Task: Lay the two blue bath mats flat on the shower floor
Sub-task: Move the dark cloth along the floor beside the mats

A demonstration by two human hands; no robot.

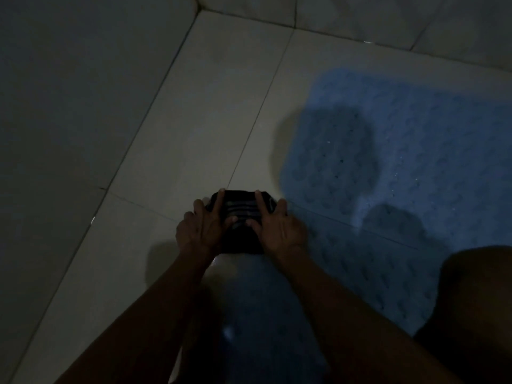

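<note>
One blue bath mat [415, 151] with a bumpy pattern lies flat on the pale tiled shower floor [221, 92], filling the right half of the view. Just left of its near corner sits a small dark object with grey stripes [241, 214], perhaps a folded cloth. My left hand [202, 228] and my right hand [277, 225] rest on it from either side, fingers straight, thumbs laid on its top. A dim bluish surface [263, 309] shows between my forearms; it is too dark to tell whether it is a second mat.
Tiled walls meet the floor along the left [69, 106] and across the top right [415, 23], forming a corner at the top. A dark bent leg [476, 306] fills the lower right over the mat. Bare tile lies left of my hands.
</note>
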